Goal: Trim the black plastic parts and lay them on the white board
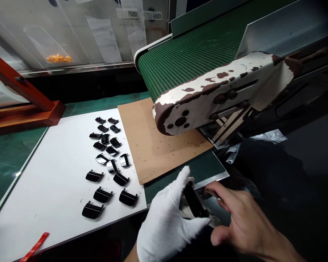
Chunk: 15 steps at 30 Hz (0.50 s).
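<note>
In a white cloth glove, my left hand (165,222) grips a glossy black plastic part (194,202) between its thumb and fingers. My bare right hand (244,218) is just right of that part, its fingers curled round a thin blade-like piece (214,195), mostly hidden by the fingers. The right thumb sticks out below, apart from the index finger. To the left, several similar black plastic parts (103,195) with small tabs lie in loose rows on a white board (49,182).
A brown cardboard sheet (147,145) with small scraps on it lies beside the white board. Over it juts a green conveyor belt (191,54) with a chipped white end frame (207,94). A red strip (35,247) lies at the front left, an orange frame (27,87) behind.
</note>
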Tool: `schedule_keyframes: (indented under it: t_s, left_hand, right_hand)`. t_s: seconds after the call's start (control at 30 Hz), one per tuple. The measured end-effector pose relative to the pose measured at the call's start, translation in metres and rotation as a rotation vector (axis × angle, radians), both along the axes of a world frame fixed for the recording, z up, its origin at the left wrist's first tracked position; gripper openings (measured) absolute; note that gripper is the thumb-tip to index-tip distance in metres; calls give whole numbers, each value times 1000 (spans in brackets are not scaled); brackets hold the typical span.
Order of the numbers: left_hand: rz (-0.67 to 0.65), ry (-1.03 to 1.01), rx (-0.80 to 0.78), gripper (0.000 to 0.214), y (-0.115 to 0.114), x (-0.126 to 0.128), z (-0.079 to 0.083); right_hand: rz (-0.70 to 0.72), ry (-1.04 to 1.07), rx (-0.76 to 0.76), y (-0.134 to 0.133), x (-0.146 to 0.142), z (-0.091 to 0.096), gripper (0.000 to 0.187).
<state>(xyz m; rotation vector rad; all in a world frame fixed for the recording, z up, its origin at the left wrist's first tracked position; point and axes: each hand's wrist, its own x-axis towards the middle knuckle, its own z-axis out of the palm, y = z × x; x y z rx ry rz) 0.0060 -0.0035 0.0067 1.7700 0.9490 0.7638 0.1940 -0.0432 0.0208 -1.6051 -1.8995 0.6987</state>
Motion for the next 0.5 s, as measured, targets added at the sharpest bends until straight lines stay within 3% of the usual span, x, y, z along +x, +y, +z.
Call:
schedule_keyframes:
  t_s: [0.2,0.5]
  left_hand:
    - [-167,-28,53,92,6,1,14]
    - [-211,14,34,94,9,-2,23]
  right_hand:
    - [48,-78,-59,2,-5,2,83]
    - [52,-41,-101,1,-8,4,99]
